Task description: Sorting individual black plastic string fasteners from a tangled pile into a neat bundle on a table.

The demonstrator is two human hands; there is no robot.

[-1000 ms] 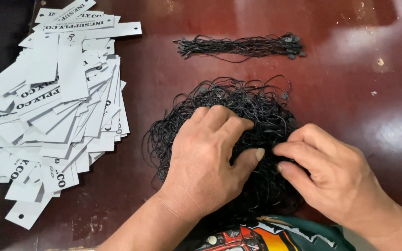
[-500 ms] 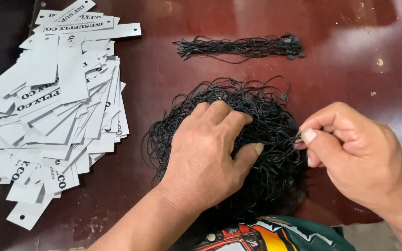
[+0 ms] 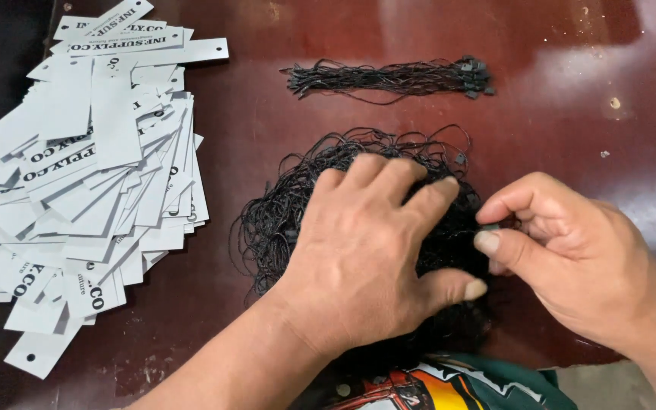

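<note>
- Left hand [image 3: 366, 258] lying flat, fingers spread, pressing tangled black string pile [image 3: 282, 220].
- Right hand [image 3: 571, 250] pinching one string's end [image 3: 490, 226].
- Straightened bundle [image 3: 389, 77] beyond fingertips; most strings remaining tangled.
- Paper tags [image 3: 85, 197] lying unstrung.

- Tangled heap of thin black string loops [image 3: 305, 205]: a loose, rounded mass lying flat on the dark red-brown table, near centre; stray loops curl out at its far and left edges.
- Small black plastic fastener [image 3: 490, 226]: the end piece of one string, at the heap's right edge, raised slightly and pinched between thumb and forefinger.
</note>
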